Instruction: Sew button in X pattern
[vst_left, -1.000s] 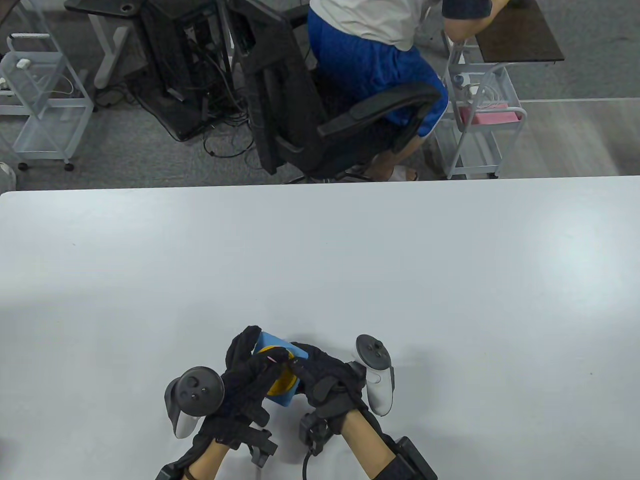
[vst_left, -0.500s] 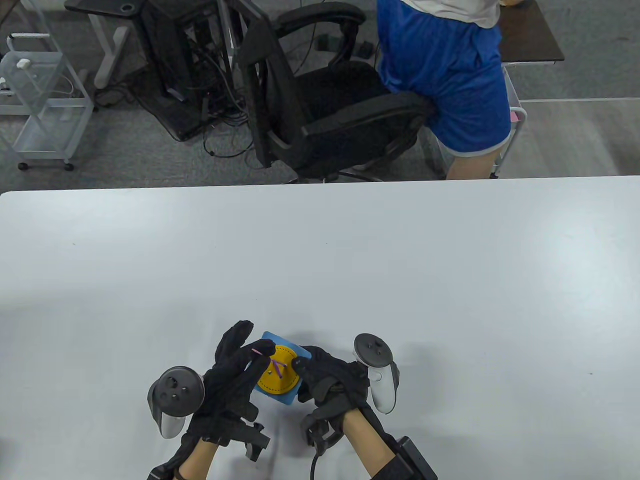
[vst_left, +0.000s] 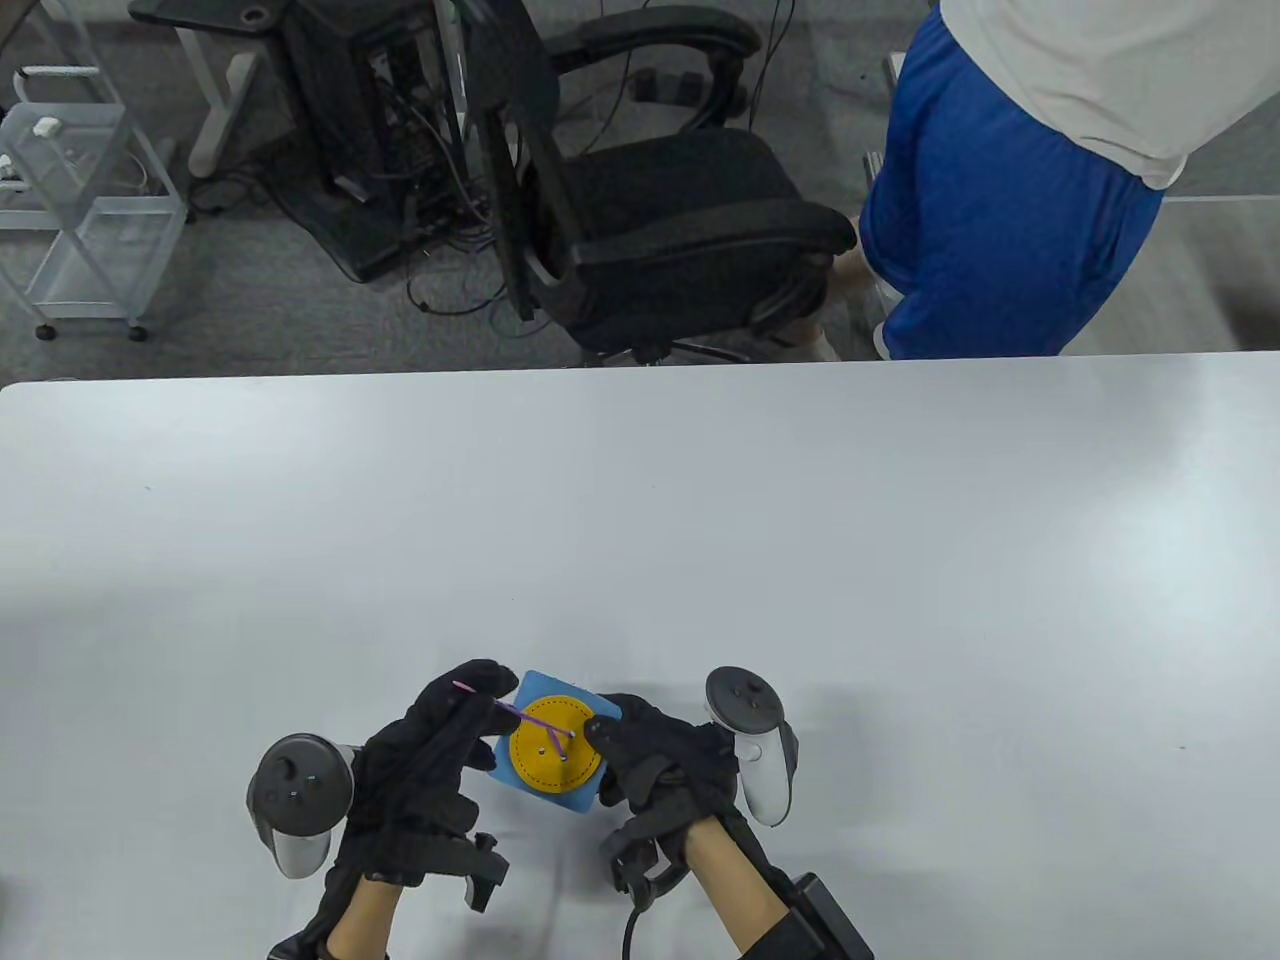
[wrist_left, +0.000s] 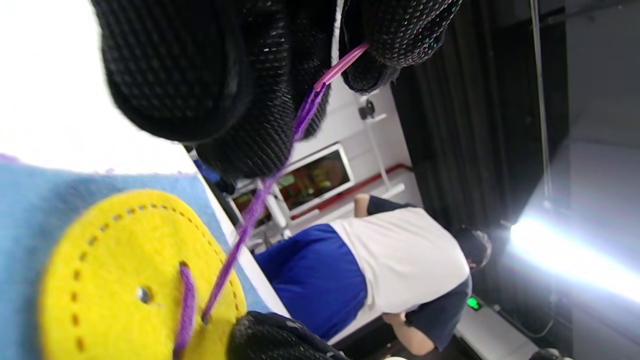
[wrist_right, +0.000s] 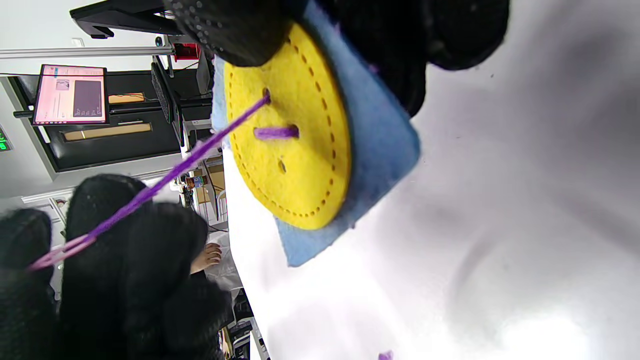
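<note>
The left hand pinches a pink needle between its fingertips, its grip closed on it, with purple thread stretched taut from the needle to a hole in the yellow felt button. The button sits on a blue felt square near the front edge of the white tabletop. The right hand grips the square's right edge, thumb on the button.

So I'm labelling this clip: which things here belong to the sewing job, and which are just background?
Job:
- yellow felt button
- blue felt square
- purple thread
- pink needle, pinched by the left hand
- right hand, gripping the felt

Background:
- white table
- office chair
- wire cart
- person standing
</note>
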